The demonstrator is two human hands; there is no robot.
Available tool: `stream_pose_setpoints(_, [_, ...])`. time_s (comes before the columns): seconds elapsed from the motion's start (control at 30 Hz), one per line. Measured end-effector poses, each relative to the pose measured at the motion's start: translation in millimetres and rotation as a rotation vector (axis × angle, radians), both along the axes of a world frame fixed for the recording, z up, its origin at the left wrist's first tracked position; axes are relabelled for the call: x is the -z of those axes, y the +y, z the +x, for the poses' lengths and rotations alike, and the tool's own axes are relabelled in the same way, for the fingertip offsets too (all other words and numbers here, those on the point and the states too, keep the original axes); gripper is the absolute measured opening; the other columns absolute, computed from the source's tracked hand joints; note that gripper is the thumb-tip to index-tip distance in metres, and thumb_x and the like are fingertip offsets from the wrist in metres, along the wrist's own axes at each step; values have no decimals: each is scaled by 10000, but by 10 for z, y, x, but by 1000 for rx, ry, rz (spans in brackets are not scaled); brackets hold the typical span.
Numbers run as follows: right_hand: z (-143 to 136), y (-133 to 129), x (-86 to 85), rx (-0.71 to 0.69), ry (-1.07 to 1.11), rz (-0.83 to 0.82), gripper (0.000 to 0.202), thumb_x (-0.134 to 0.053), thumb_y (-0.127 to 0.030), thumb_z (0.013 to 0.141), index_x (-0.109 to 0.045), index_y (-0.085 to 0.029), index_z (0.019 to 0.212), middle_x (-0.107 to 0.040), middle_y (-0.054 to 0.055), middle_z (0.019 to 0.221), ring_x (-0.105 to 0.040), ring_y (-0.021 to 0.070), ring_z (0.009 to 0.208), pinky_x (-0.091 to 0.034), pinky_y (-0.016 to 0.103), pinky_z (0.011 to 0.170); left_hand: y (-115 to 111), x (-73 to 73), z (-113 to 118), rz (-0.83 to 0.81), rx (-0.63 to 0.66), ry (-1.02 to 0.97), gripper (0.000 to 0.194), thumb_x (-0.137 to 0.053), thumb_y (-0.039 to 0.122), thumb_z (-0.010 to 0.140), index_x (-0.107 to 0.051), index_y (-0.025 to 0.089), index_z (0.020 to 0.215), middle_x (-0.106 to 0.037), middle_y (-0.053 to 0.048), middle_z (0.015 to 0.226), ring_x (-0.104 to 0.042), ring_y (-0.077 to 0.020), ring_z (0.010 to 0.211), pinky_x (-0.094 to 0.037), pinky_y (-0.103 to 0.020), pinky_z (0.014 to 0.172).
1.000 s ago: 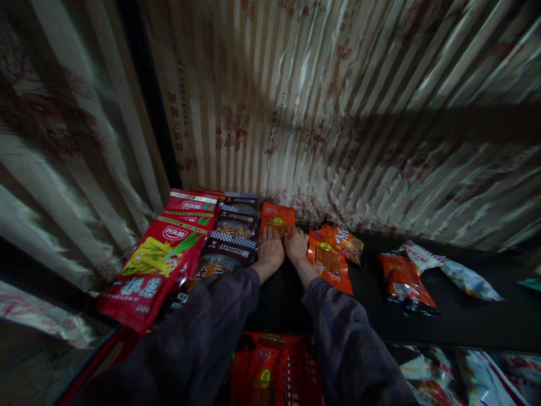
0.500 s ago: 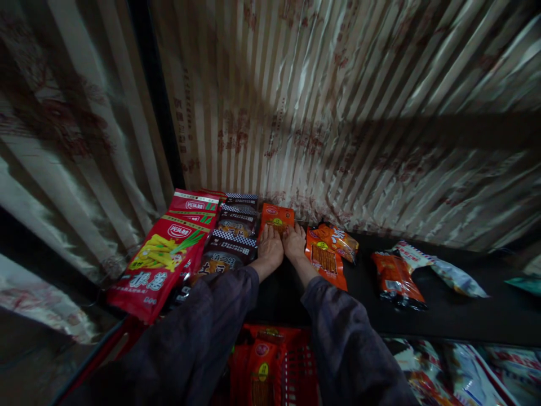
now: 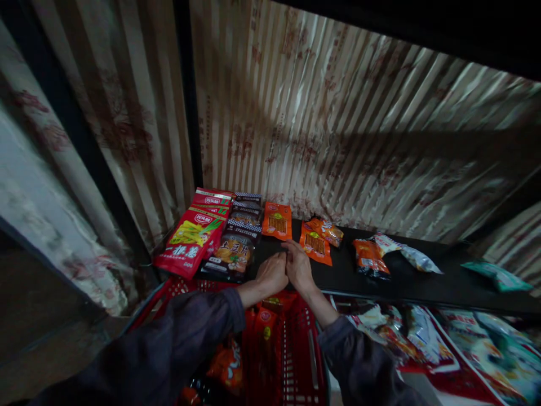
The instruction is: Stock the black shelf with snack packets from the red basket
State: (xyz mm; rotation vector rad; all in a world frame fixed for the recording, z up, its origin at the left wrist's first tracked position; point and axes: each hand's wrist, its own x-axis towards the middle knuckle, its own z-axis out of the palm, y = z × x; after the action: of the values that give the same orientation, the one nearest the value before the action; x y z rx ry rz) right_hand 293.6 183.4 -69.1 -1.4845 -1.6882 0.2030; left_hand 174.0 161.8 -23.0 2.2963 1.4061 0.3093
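Observation:
My left hand (image 3: 273, 272) and my right hand (image 3: 298, 267) meet over the front edge of the black shelf (image 3: 338, 276). The left one has its fingers curled in, with nothing seen in it. Partly stretched, the fingers of the right reach over the left knuckles. Just beyond them an orange snack packet (image 3: 278, 221) lies flat, apart from both hands. Another orange snack packet (image 3: 315, 245) is to its right. Dark potato chip bags (image 3: 231, 252) overlap in a row on the left, beside red snack bags (image 3: 192, 239).
Below my forearms stands a red basket (image 3: 310, 344) with orange packets (image 3: 262, 338) inside. Farther right on the shelf lie an orange-red packet (image 3: 371, 258), a silvery packet (image 3: 420, 259) and a green packet (image 3: 496, 276). A black post (image 3: 189, 101) rises at the left, before striped curtains (image 3: 270, 96).
Both hands have left the orange packet, drawn back toward me and come together. The packet stays on the shelf. The view has shifted, showing more of the basket and the lower bins.

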Motion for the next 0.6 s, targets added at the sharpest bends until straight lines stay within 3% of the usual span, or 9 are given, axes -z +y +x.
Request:
stream_pose_setpoints(0.1, [-229,-768,209,-73,30,-126,472,-412,-17,727,-721,-184,1042,-681,98,1199,-634,194,1135,-473,337,1025,-582,141,-307,-116,101,30,373,-492,122,820,-589,144,1179,-679,-128,1191,-649,-233,1106,-502,-298,934])
stream_pose_setpoints(0.2, [-476,-1478,517,-176,21,-375,491,-398,3,733,-717,-191,1053,-736,84,1077,-683,187,1034,-509,305,940,-1112,359,-686,-233,141,104,276,-500,134,813,-664,168,1032,-722,-135,1081,-688,-262,1022,-529,-342,882])
stream_pose_setpoints(0.3, [-672,-1926,715,-231,-88,-572,382,-430,-30,769,-736,-156,960,-755,107,953,-706,208,915,-525,286,831,-1473,547,-1047,-293,146,157,258,-466,152,839,-693,169,962,-725,-151,1081,-683,-290,1045,-525,-383,892])
stream_pose_setpoints(0.43, [-818,-2089,646,-282,-164,-674,333,-486,-116,825,-732,-146,1049,-753,119,1037,-701,231,972,-514,310,866,-1666,652,-1334,-301,116,167,302,-437,164,853,-682,174,1029,-702,-143,1160,-660,-272,1095,-500,-370,937])
stream_pose_setpoints(0.6, [-834,-1936,504,-363,-111,-661,379,-484,-157,846,-693,-137,1163,-716,128,1164,-664,233,1097,-482,336,964,-1637,790,-1345,-326,72,120,325,-458,176,835,-665,188,1086,-695,-119,1187,-649,-253,1113,-485,-349,961])
